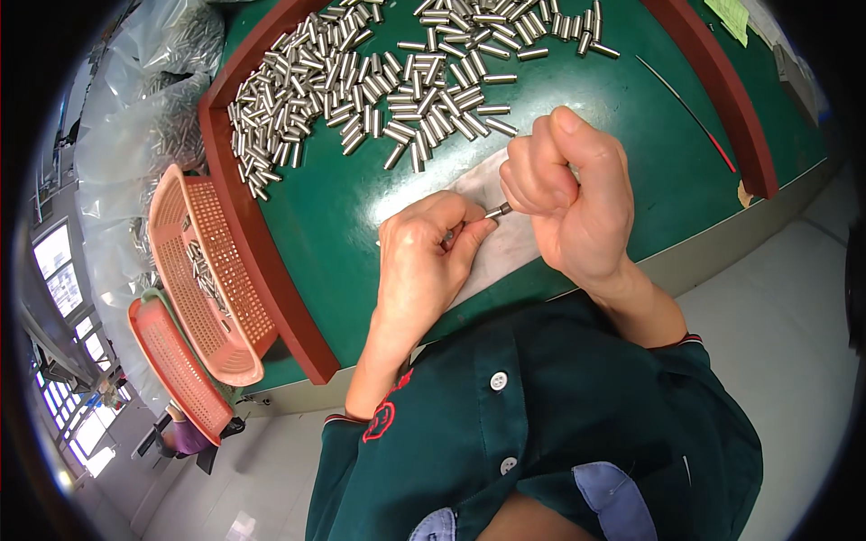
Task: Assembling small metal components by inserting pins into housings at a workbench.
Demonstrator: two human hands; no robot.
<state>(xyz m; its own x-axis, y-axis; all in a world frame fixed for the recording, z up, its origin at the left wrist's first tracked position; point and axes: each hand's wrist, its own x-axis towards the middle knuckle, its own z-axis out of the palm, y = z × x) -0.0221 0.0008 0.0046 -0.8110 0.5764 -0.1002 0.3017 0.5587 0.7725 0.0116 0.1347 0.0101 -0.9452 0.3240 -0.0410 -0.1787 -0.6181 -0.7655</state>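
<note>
Both hands meet over the green worktop point(343, 216), just above a pale cloth point(505, 243) spread near the front edge. The left hand point(419, 257) is curled closed, thumb and forefinger pinching one end of a small metal pin point(499, 212). The right hand point(573, 203) is bunched into a loose fist and nips the other end of that same pin between its fingertips. So the pin sits in the narrow gap between the two hands, held at both ends, only a short stretch of it showing.

Further off, a big scatter of loose metal pins point(379, 86) covers the far part of the worktop, spreading out to the red raised rim point(239, 207) on the left. Beyond that rim a pink mesh basket point(212, 270) leans with a few pins inside, a second pink basket point(176, 365) lies nearer, and clear plastic bags point(135, 117) bulge at far left. A thin red-tipped rod point(690, 113) lies alone on the right.

The risk here looks simple: the pin is tiny and smooth, and each hand has only a fingertip hold. If either pinch slackens, it would likely drop to the cloth, or roll off the near edge toward the floor. A forearm drifting forward could also nudge the pile.
</note>
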